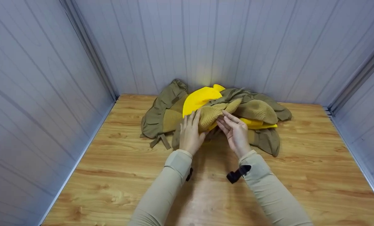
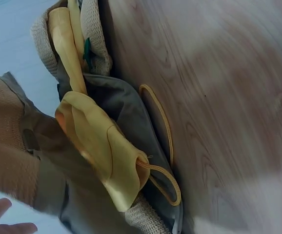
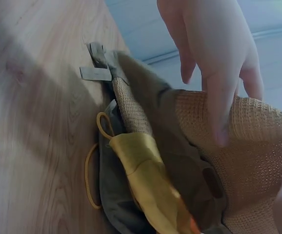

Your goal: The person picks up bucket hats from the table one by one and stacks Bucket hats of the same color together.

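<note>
A crumpled olive garment (image 1: 155,116) with tan mesh panels lies heaped against the back wall, bright yellow fabric (image 1: 199,99) folded in with it. My left hand (image 1: 191,133) reaches to the left side of a raised mesh flap (image 1: 210,117), its fingers extended. In the right wrist view, a digit of that left hand (image 3: 214,58) lies across the mesh. My right hand (image 1: 237,133) pinches the flap's edge with thumb and fingertips. Under the flap, the left wrist view shows a yellow sleeve-like piece (image 2: 104,146) with a yellow cord loop (image 2: 172,190).
The heap rests on a wood-grain tabletop (image 1: 118,182). Grey panelled walls (image 1: 199,40) stand behind it and on both sides. Olive straps (image 1: 161,141) trail from the heap's left front. A second yellow fold (image 1: 257,124) sticks out on the right.
</note>
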A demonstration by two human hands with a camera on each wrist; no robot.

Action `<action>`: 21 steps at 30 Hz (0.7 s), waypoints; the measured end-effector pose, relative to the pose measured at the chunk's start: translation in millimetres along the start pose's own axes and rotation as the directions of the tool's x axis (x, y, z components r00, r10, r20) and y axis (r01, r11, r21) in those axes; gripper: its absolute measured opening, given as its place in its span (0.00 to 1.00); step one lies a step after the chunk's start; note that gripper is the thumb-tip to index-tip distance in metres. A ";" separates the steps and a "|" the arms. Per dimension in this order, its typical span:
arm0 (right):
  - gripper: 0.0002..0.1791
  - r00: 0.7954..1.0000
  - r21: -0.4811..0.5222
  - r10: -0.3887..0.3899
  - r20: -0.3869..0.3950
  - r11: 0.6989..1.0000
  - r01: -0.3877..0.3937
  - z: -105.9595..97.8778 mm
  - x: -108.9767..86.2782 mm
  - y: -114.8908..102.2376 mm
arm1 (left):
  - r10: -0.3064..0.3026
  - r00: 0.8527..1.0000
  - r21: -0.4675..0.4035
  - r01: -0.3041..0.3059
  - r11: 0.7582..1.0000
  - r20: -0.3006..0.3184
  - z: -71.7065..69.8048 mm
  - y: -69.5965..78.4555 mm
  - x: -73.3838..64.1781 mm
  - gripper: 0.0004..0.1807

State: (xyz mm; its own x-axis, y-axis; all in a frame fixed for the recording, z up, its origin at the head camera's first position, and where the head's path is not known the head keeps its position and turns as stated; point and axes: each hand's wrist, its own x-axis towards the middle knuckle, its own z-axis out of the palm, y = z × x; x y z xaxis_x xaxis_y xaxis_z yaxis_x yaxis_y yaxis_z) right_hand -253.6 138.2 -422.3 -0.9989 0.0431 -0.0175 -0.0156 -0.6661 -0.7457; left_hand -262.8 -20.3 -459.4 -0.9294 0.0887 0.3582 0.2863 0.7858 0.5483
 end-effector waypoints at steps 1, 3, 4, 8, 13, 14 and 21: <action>0.17 1.000 0.001 -0.008 -0.003 1.000 0.008 0.2 -1.0 0.1 | 0.010 1.000 -0.006 -0.010 1.000 0.007 0.2 -0.2 -0.7 0.41; 0.19 1.000 0.003 -0.026 -0.004 1.000 0.026 0.2 -2.3 0.1 | 0.025 0.999 -0.034 -0.024 0.999 0.024 0.8 0.1 -2.5 0.39; 0.20 0.999 0.005 -0.035 -0.007 0.999 0.035 0.2 -2.7 0.1 | 0.030 0.999 -0.051 -0.028 0.998 0.032 1.0 0.5 -3.2 0.38; 0.19 0.997 -0.020 -0.069 -0.020 0.997 0.069 0.1 -2.2 1.0 | 0.032 0.999 -0.116 -0.029 0.993 0.024 -0.6 1.8 -5.5 0.38; 0.16 0.991 -0.156 -0.132 -0.003 0.979 0.130 -1.5 0.7 1.5 | 0.049 0.999 -0.131 -0.052 0.990 -0.024 -5.5 4.2 -6.7 0.36; 0.16 0.988 -0.187 -0.152 0.001 0.971 0.149 -2.1 1.5 1.4 | 0.049 0.999 -0.142 -0.052 0.988 -0.018 -6.9 5.3 -6.8 0.35; 0.21 0.960 -0.333 -0.276 0.044 0.902 0.275 -5.7 5.5 1.9 | 0.011 1.000 -0.283 -0.003 0.959 0.026 -14.9 12.1 -8.1 0.31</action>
State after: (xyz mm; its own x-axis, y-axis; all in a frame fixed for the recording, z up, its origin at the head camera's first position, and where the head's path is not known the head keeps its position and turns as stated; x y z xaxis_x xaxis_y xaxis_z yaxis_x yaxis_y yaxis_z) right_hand -258.8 141.4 -427.6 -0.9567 0.1927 0.2183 -0.2739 -0.3411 -0.8993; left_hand -248.4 -20.6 -444.4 -0.9320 0.1131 0.3443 0.3432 0.5804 0.7385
